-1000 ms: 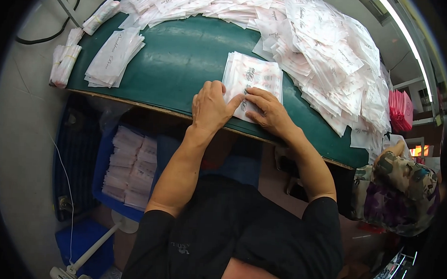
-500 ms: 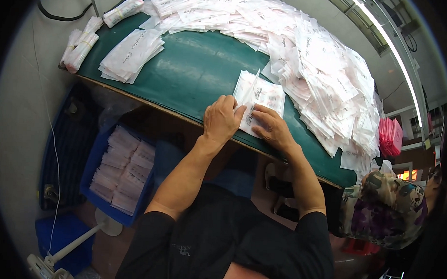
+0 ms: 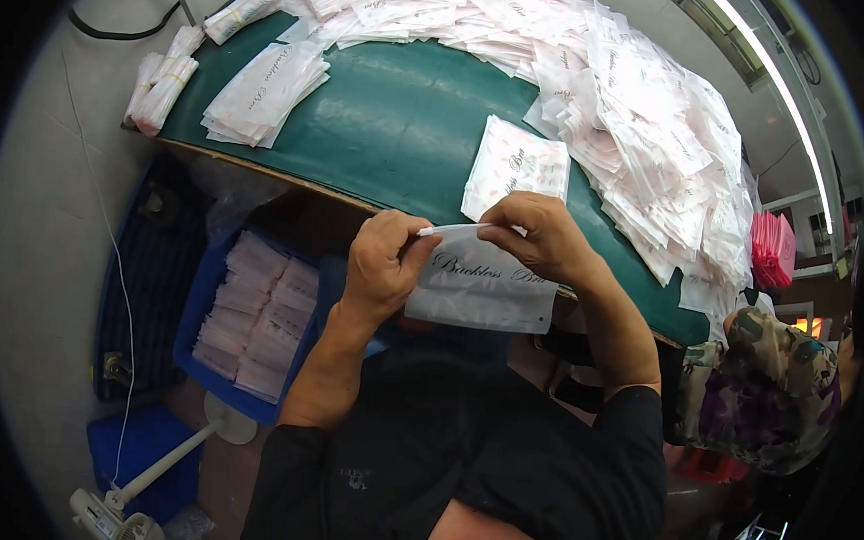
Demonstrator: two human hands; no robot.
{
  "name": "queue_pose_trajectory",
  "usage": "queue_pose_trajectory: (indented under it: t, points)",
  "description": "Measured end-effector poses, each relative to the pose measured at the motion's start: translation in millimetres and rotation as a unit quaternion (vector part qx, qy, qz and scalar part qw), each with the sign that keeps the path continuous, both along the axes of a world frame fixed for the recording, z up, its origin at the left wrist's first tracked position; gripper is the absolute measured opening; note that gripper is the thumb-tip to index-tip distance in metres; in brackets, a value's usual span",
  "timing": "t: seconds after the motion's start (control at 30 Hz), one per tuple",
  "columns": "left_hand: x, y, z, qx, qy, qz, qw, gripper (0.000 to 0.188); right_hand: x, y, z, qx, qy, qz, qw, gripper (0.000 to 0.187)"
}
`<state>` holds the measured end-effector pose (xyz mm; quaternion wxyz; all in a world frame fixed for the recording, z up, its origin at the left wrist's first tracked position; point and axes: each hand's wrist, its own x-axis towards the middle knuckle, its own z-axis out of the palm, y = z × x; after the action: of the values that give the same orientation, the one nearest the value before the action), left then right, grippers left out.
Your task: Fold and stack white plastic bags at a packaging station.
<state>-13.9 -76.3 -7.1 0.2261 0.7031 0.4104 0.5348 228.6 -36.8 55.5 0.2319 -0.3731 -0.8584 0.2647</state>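
Observation:
A frosted white zip bag (image 3: 479, 293) with dark script lettering hangs in front of the table's near edge. At the left end of its top edge, my left hand (image 3: 383, 259) is closed in a pinch, with a small white end showing between thumb and finger. My right hand (image 3: 540, 238) pinches the same edge further right, thumb and fingers pressed together. The bag's lower part hangs down over my lap. Just beyond my right hand, a small stack of similar printed bags (image 3: 512, 159) lies on the green tabletop (image 3: 400, 107).
A large heap of white bags (image 3: 637, 134) curves along the table's far and right sides. One loose stack (image 3: 267, 95) and several banded bundles (image 3: 163, 82) lie at the left. Below stands a blue crate (image 3: 201, 357) of packed bags. A person in a patterned sleeve (image 3: 761, 386) is at right.
Both hands have come off the stack and drawn back toward me. A single bag is now lifted between them, over the table's front edge.

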Motion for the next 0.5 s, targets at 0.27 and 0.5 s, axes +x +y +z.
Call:
queue_pose_trajectory:
  t: [0.27, 0.5]
  points:
    - [-19.9, -11.9, -11.1, -0.022, -0.055, 0.009, 0.998, 0.014, -58.3, -9.5, -22.6, 0.312, 0.086, 0.031, 0.946, 0.029]
    - [-28.8, -13.0, -11.7, -0.006, -0.041, 0.008, 0.999, 0.012, -74.2, -8.2, -36.3, 0.299, 0.122, 0.041, 0.945, 0.029]
